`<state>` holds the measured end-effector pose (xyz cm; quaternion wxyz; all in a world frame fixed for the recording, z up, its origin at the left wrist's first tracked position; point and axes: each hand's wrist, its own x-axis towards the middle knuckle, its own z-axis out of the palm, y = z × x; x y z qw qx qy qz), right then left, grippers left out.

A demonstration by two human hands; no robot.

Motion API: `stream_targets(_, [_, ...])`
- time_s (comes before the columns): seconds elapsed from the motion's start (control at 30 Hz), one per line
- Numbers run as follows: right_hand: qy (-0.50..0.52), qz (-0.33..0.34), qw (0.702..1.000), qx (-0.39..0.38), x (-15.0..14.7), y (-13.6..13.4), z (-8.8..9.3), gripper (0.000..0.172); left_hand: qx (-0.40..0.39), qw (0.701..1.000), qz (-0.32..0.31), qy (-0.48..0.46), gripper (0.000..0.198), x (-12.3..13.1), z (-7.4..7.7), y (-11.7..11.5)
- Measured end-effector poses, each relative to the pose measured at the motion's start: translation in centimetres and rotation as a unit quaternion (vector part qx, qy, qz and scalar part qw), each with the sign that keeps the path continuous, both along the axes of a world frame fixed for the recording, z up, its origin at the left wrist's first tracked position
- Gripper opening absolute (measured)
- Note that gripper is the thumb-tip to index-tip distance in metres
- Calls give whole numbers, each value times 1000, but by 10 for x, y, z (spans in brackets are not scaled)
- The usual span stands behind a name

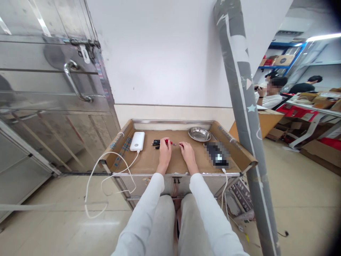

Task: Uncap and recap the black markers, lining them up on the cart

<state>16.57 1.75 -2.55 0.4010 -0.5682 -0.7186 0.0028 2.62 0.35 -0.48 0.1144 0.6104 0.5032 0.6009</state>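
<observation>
Your left hand [165,151] pinches a red pen [170,142], seemingly to leave its tip free; your right hand [187,152] pinches a red bit [181,144] nearby.

Brown cardboard table lining [147,160]: matt, papery, wrinkled. Shallow round silver metal dish [199,134]: glossy, reflective. White rounded-rectangular power bank [137,140]: smooth plastic. Slender red pen-like piece [167,141]: shiny, looks plastic; slim black pen-like pieces [156,142]: likewise, some gloss. Silver metal door [23,53]: scuffed, streaky sheen; curved silver metal handle [71,81]: polished. Long gray patterned roll [241,85]: glossy, creased plastic wrap. White long sleeves [145,209]: soft matt cloth.
</observation>
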Motion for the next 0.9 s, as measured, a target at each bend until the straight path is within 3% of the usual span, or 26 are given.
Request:
stream_targets(0.43, [94, 52, 994, 23, 1, 4, -2, 32, -6, 1000, -13, 1, 15, 0, -2, 4])
stream_targets(0.9, [131, 26, 990, 38, 2, 4, 1, 33, 17, 999, -39, 2, 14, 0, 2, -2])
